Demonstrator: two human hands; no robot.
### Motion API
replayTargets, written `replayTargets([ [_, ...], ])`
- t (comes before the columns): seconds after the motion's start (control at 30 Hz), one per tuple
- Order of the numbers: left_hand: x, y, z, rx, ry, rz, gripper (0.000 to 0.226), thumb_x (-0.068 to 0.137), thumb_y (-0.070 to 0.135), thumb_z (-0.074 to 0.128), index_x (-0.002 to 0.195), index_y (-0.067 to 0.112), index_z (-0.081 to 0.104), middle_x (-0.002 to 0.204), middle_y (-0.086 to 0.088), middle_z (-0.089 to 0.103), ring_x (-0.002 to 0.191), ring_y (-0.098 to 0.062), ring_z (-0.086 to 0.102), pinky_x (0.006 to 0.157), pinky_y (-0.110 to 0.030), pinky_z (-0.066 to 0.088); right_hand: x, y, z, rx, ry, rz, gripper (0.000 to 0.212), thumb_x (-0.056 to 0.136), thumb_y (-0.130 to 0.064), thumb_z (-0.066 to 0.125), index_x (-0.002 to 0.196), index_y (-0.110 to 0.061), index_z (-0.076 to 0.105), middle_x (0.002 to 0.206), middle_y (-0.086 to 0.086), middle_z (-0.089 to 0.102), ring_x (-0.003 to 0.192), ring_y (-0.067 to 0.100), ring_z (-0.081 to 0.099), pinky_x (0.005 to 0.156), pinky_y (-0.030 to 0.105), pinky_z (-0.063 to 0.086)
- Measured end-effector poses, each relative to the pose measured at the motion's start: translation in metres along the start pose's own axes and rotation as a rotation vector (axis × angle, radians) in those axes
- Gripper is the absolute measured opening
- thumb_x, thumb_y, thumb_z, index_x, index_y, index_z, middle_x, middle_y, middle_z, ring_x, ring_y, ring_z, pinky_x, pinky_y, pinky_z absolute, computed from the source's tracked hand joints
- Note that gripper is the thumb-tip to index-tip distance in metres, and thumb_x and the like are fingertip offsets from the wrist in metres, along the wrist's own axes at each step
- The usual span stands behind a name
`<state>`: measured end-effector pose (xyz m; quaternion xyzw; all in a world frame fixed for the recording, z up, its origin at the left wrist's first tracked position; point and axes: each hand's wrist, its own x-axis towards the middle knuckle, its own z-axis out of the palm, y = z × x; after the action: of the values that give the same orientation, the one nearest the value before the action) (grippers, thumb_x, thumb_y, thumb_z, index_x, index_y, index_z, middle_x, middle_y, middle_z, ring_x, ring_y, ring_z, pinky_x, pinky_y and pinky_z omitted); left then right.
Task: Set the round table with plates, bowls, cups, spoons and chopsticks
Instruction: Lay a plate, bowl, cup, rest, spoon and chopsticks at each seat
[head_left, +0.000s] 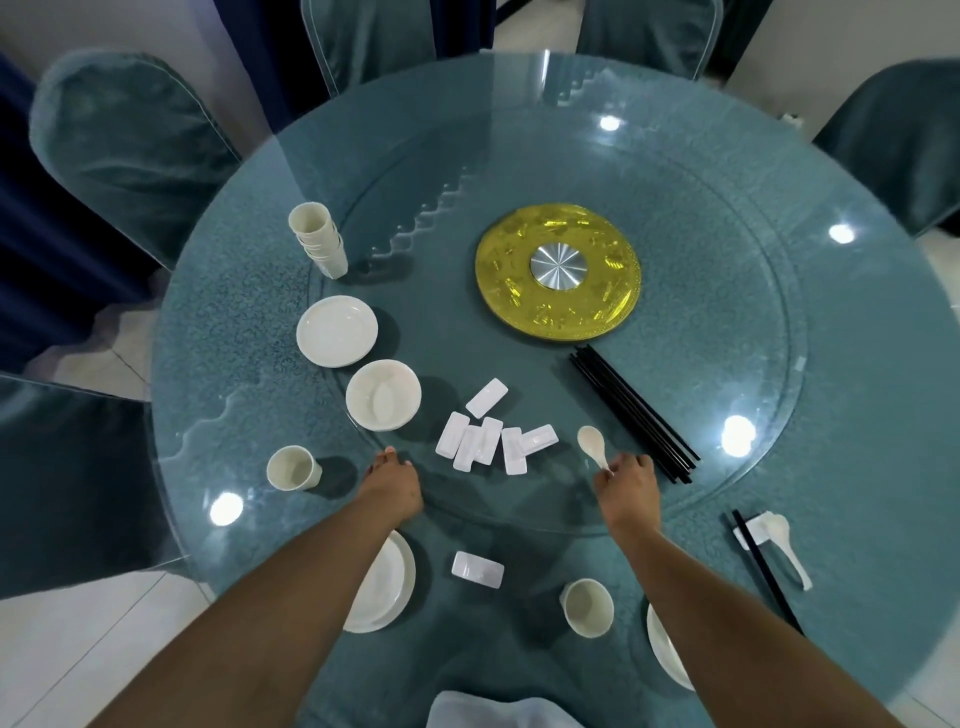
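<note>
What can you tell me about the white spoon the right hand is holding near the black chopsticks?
The spoon is a small white soup spoon, ceramic or plastic by its look, with a glossy oval bowl and a short handle. Its bowl faces up and points away from the person. The right hand pinches the handle's end. It sits over the glass turntable, left of the black chopsticks and right of the white rests.

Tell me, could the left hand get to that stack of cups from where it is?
Probably yes. The left hand rests at the glass turntable's edge, and the stack of cups stands farther out on the same side. Only a low plate and bowl lie between, easily passed over.
</note>
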<state>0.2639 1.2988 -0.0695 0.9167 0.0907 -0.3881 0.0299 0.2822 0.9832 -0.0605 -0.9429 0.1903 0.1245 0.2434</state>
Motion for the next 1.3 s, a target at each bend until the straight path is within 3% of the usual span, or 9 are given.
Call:
replayTargets([
  [0.1,-0.011,-0.001,-0.008,-0.04,0.031,-0.001,0.054,0.097,0.02,0.041,0.149,0.007,0.035,0.16,-0.018,0.015,0.148,-0.032,0.018,0.12,-0.043,0.022,-0.011,-0.009,-0.006,0.063,-0.032,0.008,0.015,0.087,-0.015,0.061,0.096,-0.003,0.063,0.096,0.016,0.067,0.088,0.034,0.063,0.078,0.039,0.051],
  [0.17,-0.024,0.002,-0.011,-0.103,0.067,-0.011,0.047,0.095,0.018,0.042,0.141,0.009,0.048,0.151,-0.016,0.036,0.139,-0.032,0.037,0.114,-0.041,0.034,-0.022,-0.019,-0.008,0.12,-0.062,-0.001,0.015,0.087,-0.014,0.062,0.1,-0.006,0.065,0.095,0.012,0.071,0.092,0.033,0.065,0.077,0.034,0.049],
  [0.3,-0.055,0.013,-0.003,-0.21,0.119,-0.027,0.037,0.094,0.014,0.045,0.127,0.007,0.061,0.132,-0.013,0.059,0.119,-0.03,0.059,0.1,-0.039,0.048,-0.055,-0.037,-0.007,0.305,-0.109,-0.035,0.012,0.087,-0.012,0.063,0.097,-0.013,0.07,0.077,-0.005,0.066,0.077,0.017,0.064,0.066,0.021,0.039],
  [0.47,-0.084,0.02,0.026,-0.295,0.212,0.117,0.035,0.096,0.015,0.043,0.127,0.01,0.058,0.134,-0.011,0.056,0.123,-0.027,0.055,0.103,-0.035,0.043,-0.1,-0.047,0.018,0.414,-0.258,0.09,0.005,0.087,-0.02,0.068,0.085,-0.016,0.07,0.065,0.001,0.065,0.06,0.015,0.062,0.054,0.015,0.046],
  [0.6,-0.102,0.019,0.049,-0.355,0.236,0.195,0.045,0.099,0.018,0.041,0.142,0.01,0.046,0.152,-0.009,0.041,0.141,-0.022,0.037,0.117,-0.03,0.027,-0.138,-0.036,0.053,0.501,-0.368,0.228,0.013,0.09,-0.016,0.064,0.078,-0.011,0.066,0.069,0.008,0.063,0.06,0.021,0.053,0.061,0.028,0.044],
  [0.7,-0.113,0.014,0.068,-0.389,0.244,0.22,0.051,0.098,0.014,0.041,0.149,0.01,0.038,0.158,-0.007,0.033,0.146,-0.019,0.03,0.12,-0.031,0.024,-0.161,-0.023,0.074,0.485,-0.388,0.314,0.022,0.091,-0.013,0.06,0.069,-0.012,0.062,0.062,0.008,0.059,0.049,0.017,0.046,0.05,0.026,0.037],
  [0.87,-0.13,0.006,0.099,-0.417,0.292,0.255,0.05,0.099,0.011,0.039,0.149,0.011,0.038,0.158,-0.002,0.034,0.147,-0.015,0.028,0.118,-0.026,0.021,-0.179,-0.009,0.093,0.406,-0.491,0.354,0.02,0.091,-0.016,0.058,0.071,-0.016,0.061,0.07,0.006,0.059,0.057,0.017,0.05,0.058,0.027,0.043],
  [1.0,-0.136,-0.002,0.113,-0.429,0.308,0.285,0.048,0.099,0.012,0.04,0.147,0.012,0.041,0.157,-0.001,0.034,0.146,-0.014,0.028,0.116,-0.021,0.018,-0.185,-0.007,0.099,0.426,-0.47,0.384,0.025,0.088,-0.016,0.065,0.063,-0.013,0.062,0.056,0.004,0.056,0.047,0.016,0.044,0.046,0.025,0.035],
  [1.3,-0.149,-0.017,0.126,-0.405,0.311,0.3,0.047,0.099,0.013,0.038,0.146,0.011,0.042,0.158,0.0,0.031,0.147,-0.014,0.025,0.118,-0.025,0.017,-0.178,-0.009,0.112,0.372,-0.443,0.34,0.032,0.093,-0.018,0.059,0.061,-0.018,0.057,0.062,0.001,0.053,0.058,0.019,0.05,0.055,0.025,0.037],
])
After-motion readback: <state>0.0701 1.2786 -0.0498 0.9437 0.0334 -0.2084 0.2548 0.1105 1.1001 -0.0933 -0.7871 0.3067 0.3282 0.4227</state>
